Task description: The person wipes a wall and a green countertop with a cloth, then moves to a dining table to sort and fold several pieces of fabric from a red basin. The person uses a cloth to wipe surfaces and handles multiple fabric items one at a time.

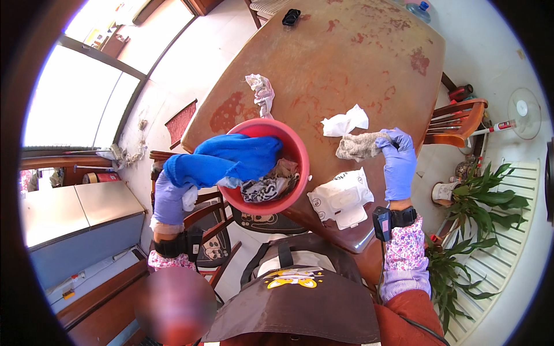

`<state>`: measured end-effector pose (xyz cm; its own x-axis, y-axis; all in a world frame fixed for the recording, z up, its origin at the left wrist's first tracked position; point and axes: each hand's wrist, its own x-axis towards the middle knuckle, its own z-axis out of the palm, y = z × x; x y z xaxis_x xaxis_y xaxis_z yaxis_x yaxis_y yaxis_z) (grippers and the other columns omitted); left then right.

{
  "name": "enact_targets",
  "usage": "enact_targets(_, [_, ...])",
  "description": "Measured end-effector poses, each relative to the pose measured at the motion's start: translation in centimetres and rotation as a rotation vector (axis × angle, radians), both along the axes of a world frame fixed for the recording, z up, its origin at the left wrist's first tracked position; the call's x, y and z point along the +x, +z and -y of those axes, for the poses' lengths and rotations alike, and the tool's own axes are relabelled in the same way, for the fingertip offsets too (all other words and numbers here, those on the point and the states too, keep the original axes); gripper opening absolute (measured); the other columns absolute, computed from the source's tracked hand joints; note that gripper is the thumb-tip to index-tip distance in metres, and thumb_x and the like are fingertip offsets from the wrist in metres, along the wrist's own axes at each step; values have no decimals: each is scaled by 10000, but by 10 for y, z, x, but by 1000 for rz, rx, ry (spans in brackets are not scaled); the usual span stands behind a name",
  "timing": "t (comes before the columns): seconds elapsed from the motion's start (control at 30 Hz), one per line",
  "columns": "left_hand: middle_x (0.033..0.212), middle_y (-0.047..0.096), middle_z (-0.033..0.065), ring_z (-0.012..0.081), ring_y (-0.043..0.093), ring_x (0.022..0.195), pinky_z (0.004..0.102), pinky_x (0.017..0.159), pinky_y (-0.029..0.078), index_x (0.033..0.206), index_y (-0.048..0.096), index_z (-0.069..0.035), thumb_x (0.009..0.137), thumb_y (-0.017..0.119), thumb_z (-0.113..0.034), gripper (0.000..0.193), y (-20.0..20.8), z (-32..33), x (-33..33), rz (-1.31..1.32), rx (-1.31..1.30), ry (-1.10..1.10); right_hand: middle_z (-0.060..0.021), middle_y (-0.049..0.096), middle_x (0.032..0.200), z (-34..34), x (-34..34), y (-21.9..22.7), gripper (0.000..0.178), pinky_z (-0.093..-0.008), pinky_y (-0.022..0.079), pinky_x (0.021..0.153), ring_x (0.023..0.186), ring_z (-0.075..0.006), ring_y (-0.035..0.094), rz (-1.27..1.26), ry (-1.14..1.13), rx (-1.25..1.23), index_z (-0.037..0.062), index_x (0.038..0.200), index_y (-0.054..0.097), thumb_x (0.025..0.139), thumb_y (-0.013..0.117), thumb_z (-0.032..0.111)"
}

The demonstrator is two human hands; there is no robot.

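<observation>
At the basin's left side my left hand, in a purple glove, has hold of one end of a bright blue cloth. The cloth covers its fingertips, and a white scrap hangs beside the hand. Most of the blue cloth lies in a red plastic basin, over other crumpled cloths with dark print. On the right, my purple-gloved right hand pinches a grey-beige rag at its right end. The rag rests on or just above the brown table; I cannot tell which.
A crumpled white wipe lies beyond the rag, and a white wipes packet nearer me. Behind the basin is a pinkish cloth strip. A small black object sits far off. Wooden chairs and leafy plants flank the table.
</observation>
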<state>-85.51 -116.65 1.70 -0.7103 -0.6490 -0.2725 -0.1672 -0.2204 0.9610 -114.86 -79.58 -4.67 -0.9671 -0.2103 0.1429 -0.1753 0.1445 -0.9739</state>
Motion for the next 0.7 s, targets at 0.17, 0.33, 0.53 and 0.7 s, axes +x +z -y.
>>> enact_targets(0.17, [1069, 675, 84, 208, 674, 916, 325, 795, 572, 1233, 576, -54, 805, 762, -77, 467, 42, -7, -1, -165, -2, -19, -37, 663, 1031, 8, -6, 5, 175, -270, 474, 924, 983, -117, 600, 25, -18, -41, 26, 1014, 620, 860, 686, -26])
enact_targets(0.33, [1046, 675, 91, 189, 678, 842, 297, 750, 573, 1251, 554, -21, 772, 684, -41, 496, 81, -21, -26, -10, -194, 4, -40, 657, 1076, 9, -2, -8, 158, -284, 465, 936, 1009, -129, 597, -63, 24, 83, 20, 1002, 624, 862, 687, -16])
enact_targets(0.53, [929, 692, 43, 111, 649, 822, 273, 755, 541, 1107, 642, -2, 758, 687, 53, 355, 54, -34, -78, 31, -428, -244, -81, 641, 1124, 17, -4, -15, 291, -288, 454, 957, 1020, -183, 611, -294, 86, 644, 32, 1110, 631, 834, 720, 42])
enact_targets(0.7, [952, 696, 48, 106, 648, 847, 253, 786, 539, 1123, 635, 4, 726, 735, 50, 412, 27, -14, -73, 60, -86, -165, -113, 653, 1106, 57, 23, 28, 350, -360, 508, 874, 968, -280, 642, -257, 323, 558, 88, 1158, 668, 817, 738, 128])
